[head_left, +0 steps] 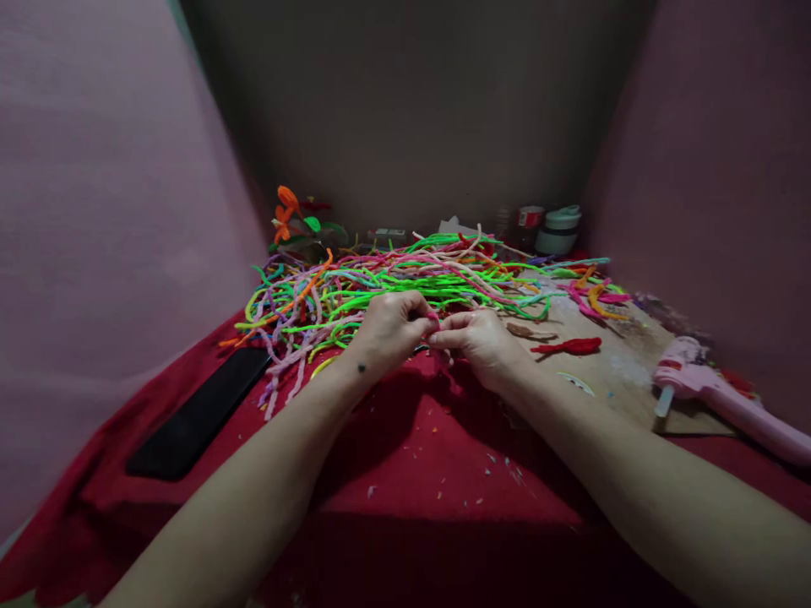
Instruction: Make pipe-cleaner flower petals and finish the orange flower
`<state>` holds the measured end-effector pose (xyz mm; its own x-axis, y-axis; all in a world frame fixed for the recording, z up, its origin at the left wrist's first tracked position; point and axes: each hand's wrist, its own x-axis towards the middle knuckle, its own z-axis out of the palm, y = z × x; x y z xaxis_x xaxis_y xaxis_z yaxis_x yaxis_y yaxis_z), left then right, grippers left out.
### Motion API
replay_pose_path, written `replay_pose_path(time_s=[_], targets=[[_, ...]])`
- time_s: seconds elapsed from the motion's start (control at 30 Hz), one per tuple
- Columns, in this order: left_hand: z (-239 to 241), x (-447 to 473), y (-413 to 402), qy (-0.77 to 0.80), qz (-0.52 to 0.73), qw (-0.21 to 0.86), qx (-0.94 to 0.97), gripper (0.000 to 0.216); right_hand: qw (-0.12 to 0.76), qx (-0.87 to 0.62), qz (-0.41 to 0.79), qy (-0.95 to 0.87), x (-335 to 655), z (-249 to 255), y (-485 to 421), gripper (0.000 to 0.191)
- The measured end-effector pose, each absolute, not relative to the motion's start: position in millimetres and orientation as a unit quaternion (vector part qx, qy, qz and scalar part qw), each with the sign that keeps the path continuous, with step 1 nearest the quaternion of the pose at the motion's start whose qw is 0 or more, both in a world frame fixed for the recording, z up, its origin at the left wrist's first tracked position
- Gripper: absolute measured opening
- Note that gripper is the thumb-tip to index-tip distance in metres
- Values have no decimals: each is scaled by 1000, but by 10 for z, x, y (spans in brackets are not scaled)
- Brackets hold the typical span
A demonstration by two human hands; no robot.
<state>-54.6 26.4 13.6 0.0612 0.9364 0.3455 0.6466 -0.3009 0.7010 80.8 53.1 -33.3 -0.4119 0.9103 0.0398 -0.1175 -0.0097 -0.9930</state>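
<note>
My left hand (389,329) and my right hand (478,338) meet fingertip to fingertip over the red cloth (411,456), both pinched shut on a small red piece (434,317) that looks like a bit of pipe cleaner. Just beyond them lies a wide heap of pipe cleaners (411,279) in green, pink, orange and purple. A shaped red pipe cleaner piece (570,345) lies on the cardboard sheet (621,371) to the right of my right hand.
A black phone (199,414) lies at the left on the cloth. A pink glue gun (722,393) rests at the right on the cardboard. Orange pipe-cleaner flowers (288,215) and small jars (557,230) stand at the back. Pink walls close in on both sides.
</note>
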Motion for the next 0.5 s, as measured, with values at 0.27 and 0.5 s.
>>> replay_pose_path(time_s=[0.27,0.5], targets=[[34,-547,287,525,377,62,761,14,402,-337,652,-548,795,-314,499,17],[71,-623,308,565,386,273,677,23,451,-313,665,-507,836,-304,579,14]])
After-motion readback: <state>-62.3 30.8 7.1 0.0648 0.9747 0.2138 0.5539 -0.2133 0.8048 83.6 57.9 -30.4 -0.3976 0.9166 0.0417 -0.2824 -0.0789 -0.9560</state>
